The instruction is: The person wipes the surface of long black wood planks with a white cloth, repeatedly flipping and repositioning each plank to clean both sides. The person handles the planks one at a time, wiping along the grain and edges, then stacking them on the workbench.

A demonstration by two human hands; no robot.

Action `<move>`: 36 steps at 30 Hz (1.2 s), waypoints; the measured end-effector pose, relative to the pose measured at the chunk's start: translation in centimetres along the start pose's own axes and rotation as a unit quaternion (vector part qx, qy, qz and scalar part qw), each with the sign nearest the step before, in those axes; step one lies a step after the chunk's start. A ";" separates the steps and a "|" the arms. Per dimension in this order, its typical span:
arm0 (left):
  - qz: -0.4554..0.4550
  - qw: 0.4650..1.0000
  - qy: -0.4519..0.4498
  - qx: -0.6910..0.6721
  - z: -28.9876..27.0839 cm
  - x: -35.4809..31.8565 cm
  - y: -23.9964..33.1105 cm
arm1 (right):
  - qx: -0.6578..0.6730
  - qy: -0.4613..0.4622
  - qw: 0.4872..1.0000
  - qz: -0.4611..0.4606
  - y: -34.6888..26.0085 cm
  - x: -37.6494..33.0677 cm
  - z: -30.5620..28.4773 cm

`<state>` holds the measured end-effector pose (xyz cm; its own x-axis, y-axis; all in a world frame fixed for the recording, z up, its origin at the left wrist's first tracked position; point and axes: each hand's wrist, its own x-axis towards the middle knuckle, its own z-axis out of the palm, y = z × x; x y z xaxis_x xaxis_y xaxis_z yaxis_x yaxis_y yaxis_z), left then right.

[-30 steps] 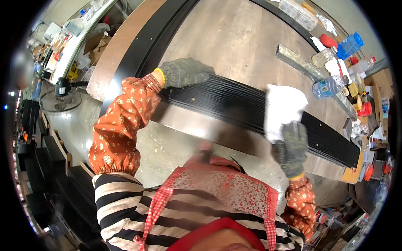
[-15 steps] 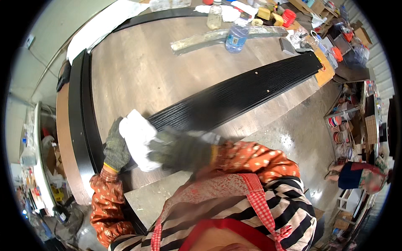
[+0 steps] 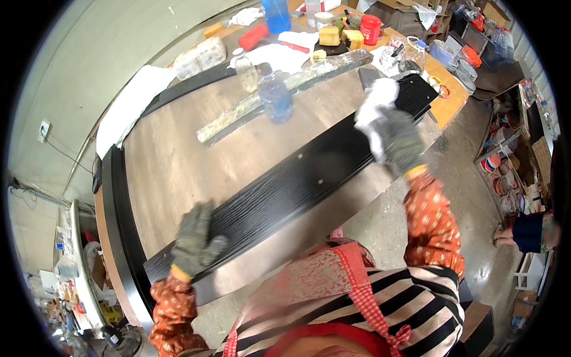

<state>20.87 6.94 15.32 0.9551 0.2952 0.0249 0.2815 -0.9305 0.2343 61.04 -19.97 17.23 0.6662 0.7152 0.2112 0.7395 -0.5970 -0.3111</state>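
A long black wood-grained board (image 3: 279, 178) with small holes lies slantwise across the worktable. Near its left end my left hand (image 3: 199, 241), in a grey-green knitted glove, rests flat on it with fingers stretched and thumb apart. My right hand (image 3: 401, 140), gloved alike, is closed on a white cloth (image 3: 379, 101), which it presses to the board near the far right end. The right glove is slightly blurred, and part of the cloth is hidden under it.
Beyond the board, a long pale-topped bar (image 3: 238, 116), a plastic water bottle (image 3: 275, 98) and a smaller bottle (image 3: 245, 71) stand on the worktable (image 3: 172, 131). Yellow sponges (image 3: 329, 35) and a red tub (image 3: 370, 28) sit farther back. Black strips (image 3: 126, 208) line the left side. Another person (image 3: 529, 232) is at the right.
My right hand has swept the white cloth from the board's left end to its far right end. My left hand has come off the cloth and lies flat on the board.
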 end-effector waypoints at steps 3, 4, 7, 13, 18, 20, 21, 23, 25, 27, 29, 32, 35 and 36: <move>0.088 0.996 -0.009 0.028 2.3 10.8 8.6 | 0.021 0.176 0.936 -0.304 -0.8 -1.6 10.3; 0.098 0.992 0.009 0.083 4.3 12.3 9.6 | 0.060 0.180 0.918 -0.348 -3.7 -2.0 11.6; 0.087 0.995 0.026 0.028 5.3 15.2 12.0 | 0.102 0.132 0.914 -0.371 -2.8 0.3 6.2; 0.097 0.995 -0.001 0.038 4.2 15.8 13.1 | 0.011 0.173 0.984 0.036 21.9 6.3 0.7; 0.137 0.991 -0.002 0.010 4.0 15.1 11.7 | -0.086 0.060 0.994 0.033 18.9 5.5 -0.4; 0.138 0.990 0.006 0.021 4.0 14.5 11.2 | -0.026 0.082 0.990 -0.112 13.2 3.0 2.5; 0.141 0.990 0.007 0.026 4.1 14.4 10.8 | 0.016 0.094 0.982 -0.166 10.4 1.5 3.7; 0.150 0.988 0.020 0.026 4.5 13.7 9.8 | 0.087 0.122 0.961 -0.231 7.5 0.1 4.6; 0.153 0.987 0.023 0.052 5.5 11.6 7.4 | 0.094 0.172 0.940 -0.280 10.3 1.7 4.2; 0.143 0.988 0.016 0.062 5.2 10.4 7.0 | 0.042 0.170 0.949 -0.261 16.0 3.7 3.7; 0.132 0.991 0.014 0.026 4.4 11.5 8.6 | -0.026 0.159 0.977 -0.142 22.1 5.0 2.2; 0.157 0.988 0.010 -0.002 4.4 13.0 8.3 | -0.025 0.151 0.984 0.094 30.2 5.8 0.5; 0.143 0.989 -0.004 0.030 3.6 12.6 8.7 | 0.060 0.230 0.955 0.176 29.5 6.8 -2.1; 0.131 0.990 -0.005 0.042 3.7 12.1 8.9 | 0.046 0.276 0.954 0.108 29.1 7.2 -2.2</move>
<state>35.27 1.45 14.10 0.9972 0.0388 0.0641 0.0296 -0.9899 0.1385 87.56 -32.97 11.76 0.7703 0.2635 0.5807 0.5841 -0.6571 -0.4766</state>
